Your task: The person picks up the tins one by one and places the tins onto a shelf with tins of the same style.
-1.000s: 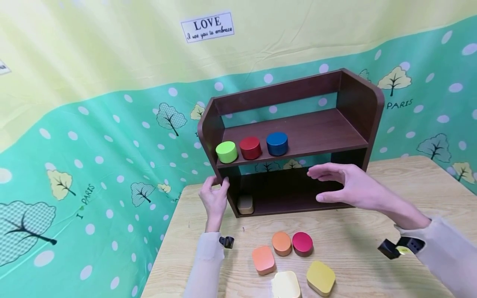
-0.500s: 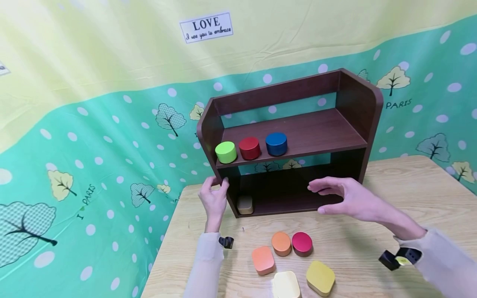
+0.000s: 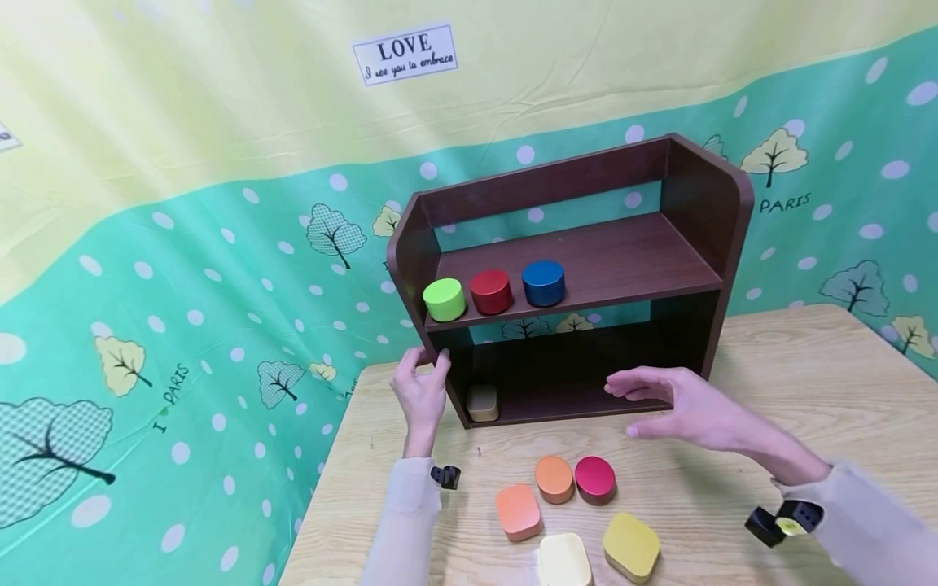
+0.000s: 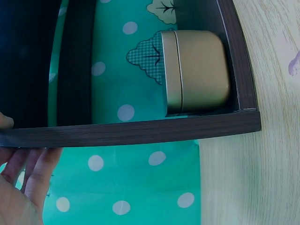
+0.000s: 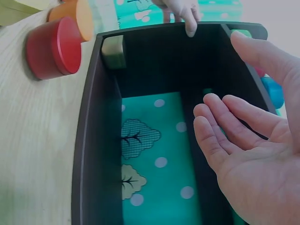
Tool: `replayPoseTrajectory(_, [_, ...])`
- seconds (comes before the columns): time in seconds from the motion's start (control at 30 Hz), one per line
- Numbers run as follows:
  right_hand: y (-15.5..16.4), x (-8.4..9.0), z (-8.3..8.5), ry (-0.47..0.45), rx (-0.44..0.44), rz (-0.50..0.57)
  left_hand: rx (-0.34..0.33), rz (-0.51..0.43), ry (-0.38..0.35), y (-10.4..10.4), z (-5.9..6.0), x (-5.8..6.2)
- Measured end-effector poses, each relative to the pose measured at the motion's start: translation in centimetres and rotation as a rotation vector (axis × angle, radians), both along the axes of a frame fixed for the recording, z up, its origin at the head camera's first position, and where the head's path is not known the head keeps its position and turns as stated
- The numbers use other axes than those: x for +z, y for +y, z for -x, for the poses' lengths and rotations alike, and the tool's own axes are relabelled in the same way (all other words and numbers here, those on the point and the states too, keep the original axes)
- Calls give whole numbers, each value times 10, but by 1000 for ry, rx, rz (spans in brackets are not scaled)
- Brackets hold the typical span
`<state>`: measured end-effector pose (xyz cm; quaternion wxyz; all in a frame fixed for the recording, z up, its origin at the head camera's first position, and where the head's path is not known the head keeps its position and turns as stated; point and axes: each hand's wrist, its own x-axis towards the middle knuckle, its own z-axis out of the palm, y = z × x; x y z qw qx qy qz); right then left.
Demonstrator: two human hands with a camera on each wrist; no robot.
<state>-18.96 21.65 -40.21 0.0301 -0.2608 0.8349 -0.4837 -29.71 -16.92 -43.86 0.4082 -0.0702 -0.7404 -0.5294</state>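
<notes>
Shelf (image 3: 623,252): brown, two levels, upright on table (image 3: 828,366); thing being steadied, as judged from the hold at its side.
Left hand (image 3: 421,399): closed in a pinch over left panel (image 4: 140,132), thumb on inner face, fingers on outer; holds nothing else.
Right hand (image 3: 681,407): about half open, thumb well apart from loosely bent fingers; holds nothing; level with lower opening, toward its right end. Contact with shelf not seen.
Grip: firm and even seems right; hard force from the left side alone could twist shelf. A matching hold at the right side would balance it.
Gold tin (image 3: 483,404): lower level, left front corner, just beside left panel; thumb should stay clear of it.
Green tin (image 3: 444,299), red tin (image 3: 491,291), blue tin (image 3: 544,283): row on upper level, left half, near front edge. Jolt or forward tilt could slide them off; slow, level handling advised.
Orange tin (image 3: 554,478), crimson tin (image 3: 595,480), coral tin (image 3: 519,512), cream tin (image 3: 565,560), yellow tin (image 3: 632,547): on table before shelf, between the forearms; sleeves should pass wide.
</notes>
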Motion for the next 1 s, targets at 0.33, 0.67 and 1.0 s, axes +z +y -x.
replayPoseTrajectory(0.33, [-2,-22,2,-48,25,15,7,-7,0,2,1,0])
replayPoseTrajectory(0.67, [-3,-46,5,-33,76,34,5,-9,0,1,1,-1])
replayPoseTrajectory(1.0, [-7,-70,7,-89,130,45,1,-2,-7,2,0,0])
